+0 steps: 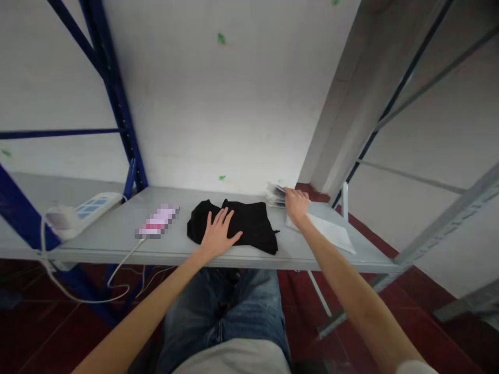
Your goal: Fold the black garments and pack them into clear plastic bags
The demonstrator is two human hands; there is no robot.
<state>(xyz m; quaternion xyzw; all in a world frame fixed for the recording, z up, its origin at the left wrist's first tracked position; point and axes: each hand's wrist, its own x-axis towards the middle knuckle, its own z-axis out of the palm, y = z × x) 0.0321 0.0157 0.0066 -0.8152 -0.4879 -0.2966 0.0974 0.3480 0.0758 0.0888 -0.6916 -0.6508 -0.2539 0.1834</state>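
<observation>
A folded black cloth garment lies on the grey shelf. My left hand rests flat on its left half, fingers spread. Further right, my right hand is closed on the edge of a small stack of thin whitish and dark sheets, near the back of the shelf. What the sheets are exactly cannot be made out. Beneath my right wrist lies a flat white sheet or bag, partly covered by the forearm. A thin dark strap end sticks out from the garment's right side.
On the left of the grey shelf is a blurred-out phone with a white cable hanging over the front edge. A white power strip lies beyond it, beside the blue rack post. A white wall stands behind.
</observation>
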